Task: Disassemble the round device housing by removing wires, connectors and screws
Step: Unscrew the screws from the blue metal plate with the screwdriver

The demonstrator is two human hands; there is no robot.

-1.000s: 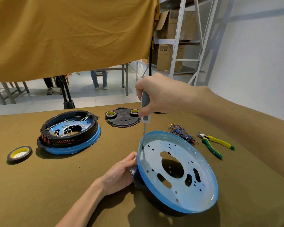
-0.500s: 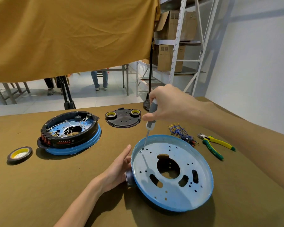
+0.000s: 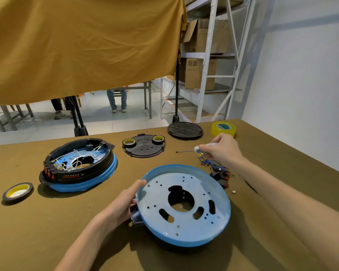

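Left hand (image 3: pixel 121 207) grips the round blue-rimmed metal housing (image 3: pixel 184 206) — right hand (image 3: pixel 221 149) clasps a slim screwdriver (image 3: pixel 190 151)

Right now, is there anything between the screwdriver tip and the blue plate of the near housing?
Nothing visible. The right hand holds the screwdriver level beyond the blue plate; only bare tablecloth lies between.

Screwdriver (image 3: pixel 192 150) handle mostly hidden inside right hand (image 3: pixel 221 150); blurred.

- A workshop: metal racking (image 3: pixel 207 61) stacked with cardboard boxes (image 3: pixel 200 75).
- Cloth-covered bench (image 3: pixel 47 231) strewn with tape rolls (image 3: pixel 17 191), opened housings (image 3: pixel 78 165).
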